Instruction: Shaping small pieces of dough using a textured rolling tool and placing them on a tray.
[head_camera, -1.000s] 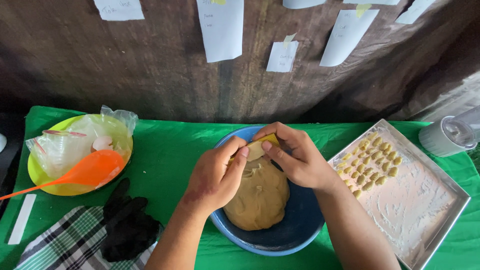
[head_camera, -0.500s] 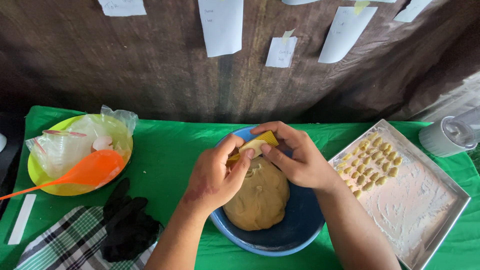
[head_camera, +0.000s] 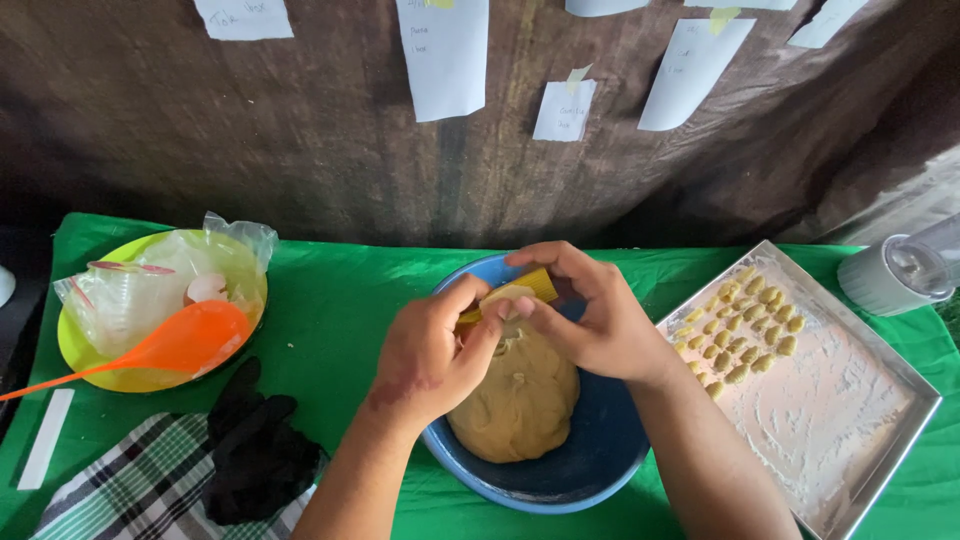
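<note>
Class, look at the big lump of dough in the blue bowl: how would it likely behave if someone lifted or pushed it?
The dough looks soft and smooth, so a push would probably dent it rather than slide it. It fills much of the blue bowl, so it is likely heavy and would sag when lifted. It seems slightly tacky and may cling to fingers.

Orange spoon (head_camera: 170, 345) on yellow plate (head_camera: 75, 350); black cloth (head_camera: 255, 455); white jar (head_camera: 895, 270).
</note>
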